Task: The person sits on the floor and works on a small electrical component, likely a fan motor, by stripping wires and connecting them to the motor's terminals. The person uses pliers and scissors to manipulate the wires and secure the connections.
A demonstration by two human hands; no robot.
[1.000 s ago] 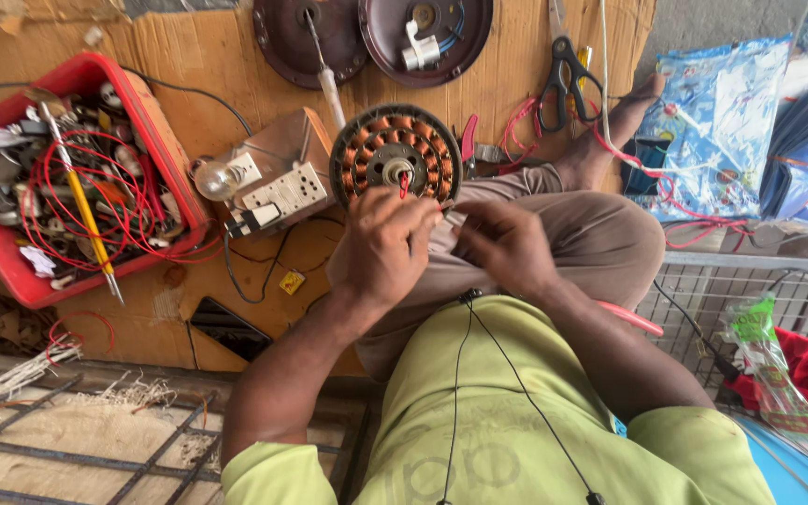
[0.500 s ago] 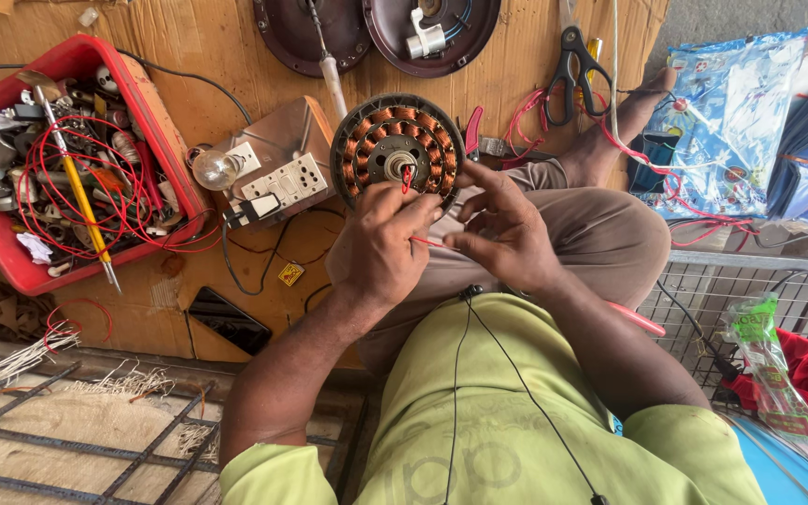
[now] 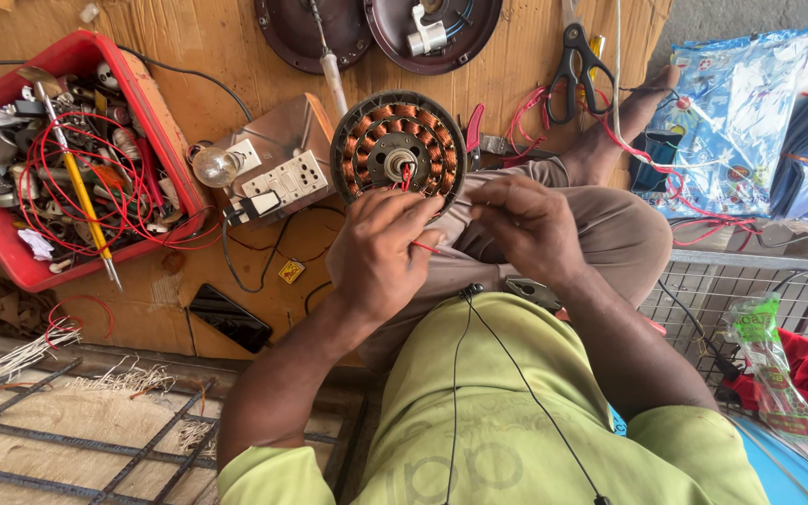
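A round fan stator (image 3: 378,131) with copper windings leans against my knee on the wooden board. Thin red wires (image 3: 407,176) run from its hub down to my hands. My left hand (image 3: 381,254) pinches a red wire (image 3: 425,248) between thumb and fingertips just below the stator. My right hand (image 3: 527,229) is close beside it on my thigh, its fingers curled toward the same wire; the wire's end at those fingers is hidden.
A red tray (image 3: 11,266) of wires, parts and a yellow screwdriver sits at left. A switchboard with bulb (image 3: 278,178), a dark phone (image 3: 228,318), black scissors (image 3: 577,56), two fan covers (image 3: 432,37) and blue packets (image 3: 741,122) lie around. A metal grid (image 3: 703,290) is at right.
My hands have dropped slightly below the stator and drawn a little apart, with the red wire stretched between them. The stator has stayed in place.
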